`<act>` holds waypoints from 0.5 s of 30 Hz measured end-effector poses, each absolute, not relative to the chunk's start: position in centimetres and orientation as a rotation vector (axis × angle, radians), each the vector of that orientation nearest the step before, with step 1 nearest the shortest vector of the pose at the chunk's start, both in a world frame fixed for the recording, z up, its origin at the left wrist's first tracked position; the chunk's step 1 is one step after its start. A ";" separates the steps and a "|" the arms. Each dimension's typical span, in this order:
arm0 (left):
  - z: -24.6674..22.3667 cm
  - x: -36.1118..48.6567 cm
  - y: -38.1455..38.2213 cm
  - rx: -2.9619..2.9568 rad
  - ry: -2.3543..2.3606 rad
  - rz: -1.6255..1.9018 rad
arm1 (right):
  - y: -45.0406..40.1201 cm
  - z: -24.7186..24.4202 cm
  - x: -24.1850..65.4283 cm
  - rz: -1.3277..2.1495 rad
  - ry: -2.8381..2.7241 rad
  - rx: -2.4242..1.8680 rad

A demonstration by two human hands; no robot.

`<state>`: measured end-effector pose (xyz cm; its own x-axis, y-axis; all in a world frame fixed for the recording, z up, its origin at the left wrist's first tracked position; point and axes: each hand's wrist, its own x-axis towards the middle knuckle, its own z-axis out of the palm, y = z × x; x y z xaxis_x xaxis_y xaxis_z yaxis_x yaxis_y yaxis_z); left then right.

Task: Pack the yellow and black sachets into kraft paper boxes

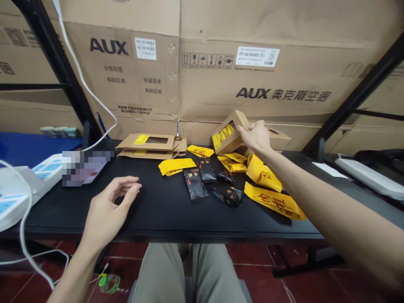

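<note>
My right hand (256, 135) grips the top edge of a brown windowed box (234, 145), tilted at the back of the black table, with yellow packets showing through its window. Another brown box (279, 139) lies behind my right wrist. My left hand (112, 206) hovers over the left part of the table, fingers curled but apart from the thumb, holding nothing. Between the hands lie several black packets (196, 186) and several yellow packets (274, 201). Flat brown boxes with windows (151, 143) are stacked at the back, left of the packets.
Large cardboard cartons (208, 92) stand behind the table (151, 210). At the left are a phone-like device (96, 168), a white power strip (47, 172) and a white cable (80, 73). A white strip-shaped object (370, 176) lies at the right. Below is a plastic bottle (109, 283).
</note>
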<state>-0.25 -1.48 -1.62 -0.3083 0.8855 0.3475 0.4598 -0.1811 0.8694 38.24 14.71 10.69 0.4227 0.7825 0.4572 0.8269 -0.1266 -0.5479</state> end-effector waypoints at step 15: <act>-1.5 -0.1 -1.6 1.545 1.712 1.493 | 13.9 9.9 36.1 -0.397 -1.813 -2.155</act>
<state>-0.05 -1.61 -1.50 -0.3148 0.8830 0.3482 0.4653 -0.1762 0.8674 36.13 13.95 9.92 0.1668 0.9039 0.3940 0.9858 -0.1610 -0.0481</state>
